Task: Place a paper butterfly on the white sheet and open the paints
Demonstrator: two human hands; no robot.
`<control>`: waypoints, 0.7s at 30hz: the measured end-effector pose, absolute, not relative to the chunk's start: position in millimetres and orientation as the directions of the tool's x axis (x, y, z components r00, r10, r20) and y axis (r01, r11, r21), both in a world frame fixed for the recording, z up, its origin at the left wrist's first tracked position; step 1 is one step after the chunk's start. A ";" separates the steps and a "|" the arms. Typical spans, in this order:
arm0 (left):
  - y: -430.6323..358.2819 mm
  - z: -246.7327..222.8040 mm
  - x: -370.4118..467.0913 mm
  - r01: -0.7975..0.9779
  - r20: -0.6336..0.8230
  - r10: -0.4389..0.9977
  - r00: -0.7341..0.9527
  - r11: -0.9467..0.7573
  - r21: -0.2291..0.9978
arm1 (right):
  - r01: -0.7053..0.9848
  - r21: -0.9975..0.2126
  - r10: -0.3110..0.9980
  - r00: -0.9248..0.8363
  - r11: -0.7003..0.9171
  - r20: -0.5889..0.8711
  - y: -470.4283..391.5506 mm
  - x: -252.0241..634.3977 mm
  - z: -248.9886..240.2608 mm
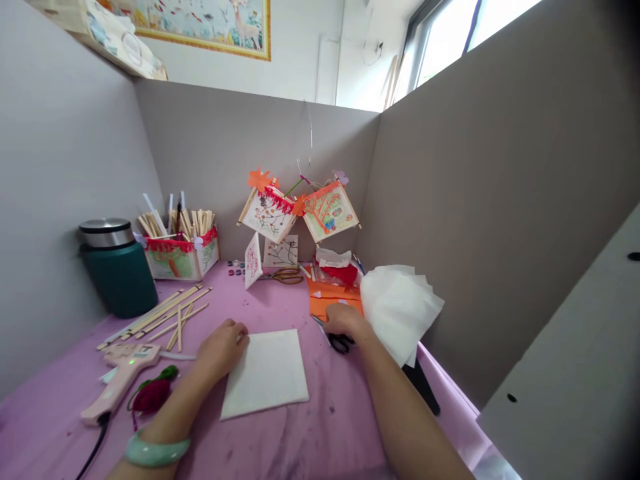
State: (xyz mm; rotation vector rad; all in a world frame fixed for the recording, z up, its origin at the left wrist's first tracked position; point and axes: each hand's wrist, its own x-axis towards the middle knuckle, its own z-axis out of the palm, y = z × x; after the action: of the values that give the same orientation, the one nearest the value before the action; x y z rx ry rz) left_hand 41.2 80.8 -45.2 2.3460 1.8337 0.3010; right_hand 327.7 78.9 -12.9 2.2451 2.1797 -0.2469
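Note:
A square of white paper (267,373) lies on the pink tablecloth in the middle. My left hand (223,347) rests at its upper left edge, fingers bent and close together; whether they pinch the paper is hidden. Farther right, my right hand (345,319) reaches over black-handled scissors (341,343), at the front edge of orange paper (333,293). Its fingers are curled down by the scissors, and their tips are too hidden to show a hold. A fanned stack of white sheets (400,307) sits right of that hand.
On the left are a pink glue gun (125,377), red and green yarn (153,395), wooden sticks (163,313), a green flask (120,277) and a decorated stick box (173,257). Picture lanterns (327,213) hang at the back, above gold-handled scissors (289,275). Grey partitions (255,133) enclose the table.

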 end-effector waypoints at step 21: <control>80.0 -51.5 46.2 0.945 0.124 0.974 0.192 -0.217 0.246 | 0.969 -0.241 0.940 0.036 0.050 0.340 87.5 317.2 -22.9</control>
State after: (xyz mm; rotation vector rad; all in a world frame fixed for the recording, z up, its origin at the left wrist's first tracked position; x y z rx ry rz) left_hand 46.2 80.0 -51.5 2.3344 1.8888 0.3841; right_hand 317.2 87.5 -22.9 2.5110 2.5286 0.1283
